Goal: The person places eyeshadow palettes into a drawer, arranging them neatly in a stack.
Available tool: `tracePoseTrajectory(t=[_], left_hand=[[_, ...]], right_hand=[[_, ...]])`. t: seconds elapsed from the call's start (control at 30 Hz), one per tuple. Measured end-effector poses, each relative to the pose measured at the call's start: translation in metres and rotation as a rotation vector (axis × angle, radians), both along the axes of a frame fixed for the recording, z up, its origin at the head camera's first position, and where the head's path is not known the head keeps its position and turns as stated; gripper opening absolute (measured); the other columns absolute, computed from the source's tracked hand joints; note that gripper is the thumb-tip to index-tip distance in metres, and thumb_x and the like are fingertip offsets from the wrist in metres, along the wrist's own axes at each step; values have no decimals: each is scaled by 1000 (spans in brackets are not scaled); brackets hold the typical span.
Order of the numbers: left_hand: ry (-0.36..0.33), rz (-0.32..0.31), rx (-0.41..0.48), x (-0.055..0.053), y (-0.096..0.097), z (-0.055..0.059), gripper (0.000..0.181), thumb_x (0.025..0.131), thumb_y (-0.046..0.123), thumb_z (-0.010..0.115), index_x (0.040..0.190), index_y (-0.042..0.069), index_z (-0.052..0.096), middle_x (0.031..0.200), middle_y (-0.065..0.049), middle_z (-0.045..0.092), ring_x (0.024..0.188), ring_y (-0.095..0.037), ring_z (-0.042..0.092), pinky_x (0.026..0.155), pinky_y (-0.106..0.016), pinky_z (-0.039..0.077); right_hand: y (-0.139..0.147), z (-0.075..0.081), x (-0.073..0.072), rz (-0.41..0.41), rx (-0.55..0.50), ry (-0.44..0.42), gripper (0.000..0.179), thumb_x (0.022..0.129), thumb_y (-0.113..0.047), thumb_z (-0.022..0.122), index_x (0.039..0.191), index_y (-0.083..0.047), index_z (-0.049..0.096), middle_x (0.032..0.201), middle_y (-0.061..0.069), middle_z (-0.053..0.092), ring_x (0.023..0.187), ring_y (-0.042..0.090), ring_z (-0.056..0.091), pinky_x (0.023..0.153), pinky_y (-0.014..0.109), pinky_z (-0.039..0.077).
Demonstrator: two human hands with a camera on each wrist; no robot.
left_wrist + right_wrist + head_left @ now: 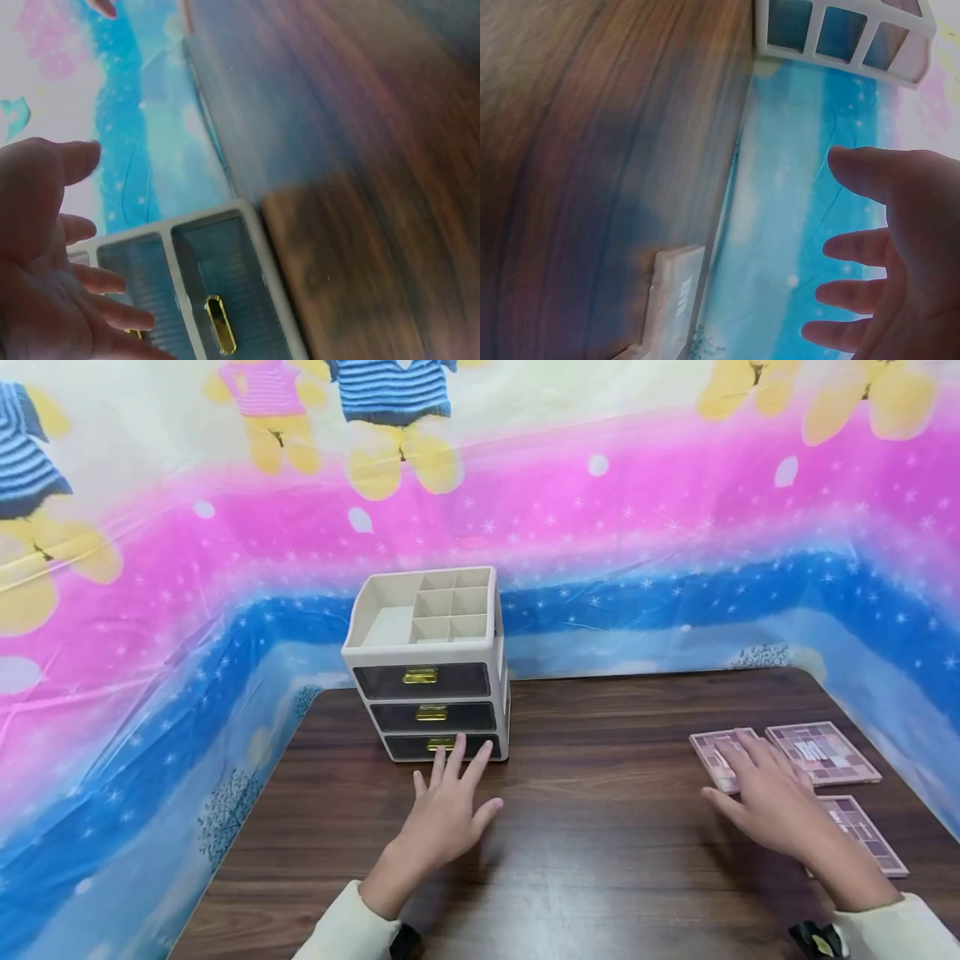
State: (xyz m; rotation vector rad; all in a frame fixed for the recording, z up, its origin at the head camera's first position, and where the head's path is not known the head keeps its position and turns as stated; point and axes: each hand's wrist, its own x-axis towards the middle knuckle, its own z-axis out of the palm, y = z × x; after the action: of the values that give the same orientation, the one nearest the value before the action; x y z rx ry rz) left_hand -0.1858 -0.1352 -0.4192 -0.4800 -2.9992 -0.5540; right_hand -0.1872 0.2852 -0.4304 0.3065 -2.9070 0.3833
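Observation:
A cream desktop organizer point(427, 650) has three dark see-through drawers with gold handles and a divided tray on top. All three drawers are pushed in. My left hand point(444, 818), fingers spread, is in front of the organizer and overlaps its bottom drawer point(405, 747) in the head view. On the right, my right hand point(772, 797) hovers over the eyeshadow palettes with fingers extended and nothing held. It partly covers one palette point(708, 750); a second palette point(847, 752) lies behind it, and a third palette point(873, 839) is partly hidden by my wrist.
Everything stands on a dark wood-grain table point(600, 827). A patterned pink and blue cloth point(555, 527) hangs behind and around its edges. The organizer is near the table's back left edge, the palettes near the right edge.

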Motion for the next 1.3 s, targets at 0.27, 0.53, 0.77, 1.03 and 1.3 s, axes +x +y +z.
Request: tracePoseTrajectory(t=[0.27,0.53,0.77,1.03,1.3], left_hand=[[211,26,139,-8,-21,13,67,97,23,70,157,18,40,160,-24,37,143,-47,42,108,-65,46],[375,152,273,-21,-47,36,59,97,17,68,151,10,48,139,-23,53,125,-39,59,104,-55,53],[414,328,428,-35,-72,52,52,99,19,64,149,11,51,128,-23,55,108,-36,58,89,-51,54],[489,415,581,-52,-89,64,50,101,21,59,150,16,50,126,-25,55,109,-38,66,97,-56,54],[485,481,681,-70,-99,78,47,103,25,55,149,21,52,136,-25,51,118,-40,64,103,-58,52]], right_hand=[[-31,18,-6,29,-29,109,64,89,-30,75,140,2,55,151,35,39,132,59,41,102,79,34],[-80,38,-17,92,-101,207,53,89,-19,74,136,0,60,138,29,52,124,49,52,91,69,45],[-130,48,-34,171,-173,332,42,86,-11,75,127,-4,67,123,21,62,111,39,62,87,60,51],[-187,57,-48,298,-219,455,34,84,-8,78,118,-6,72,112,13,67,101,30,65,84,50,56],[-246,64,-62,382,-158,578,27,84,-7,77,111,-8,75,103,8,69,92,26,67,77,43,58]])
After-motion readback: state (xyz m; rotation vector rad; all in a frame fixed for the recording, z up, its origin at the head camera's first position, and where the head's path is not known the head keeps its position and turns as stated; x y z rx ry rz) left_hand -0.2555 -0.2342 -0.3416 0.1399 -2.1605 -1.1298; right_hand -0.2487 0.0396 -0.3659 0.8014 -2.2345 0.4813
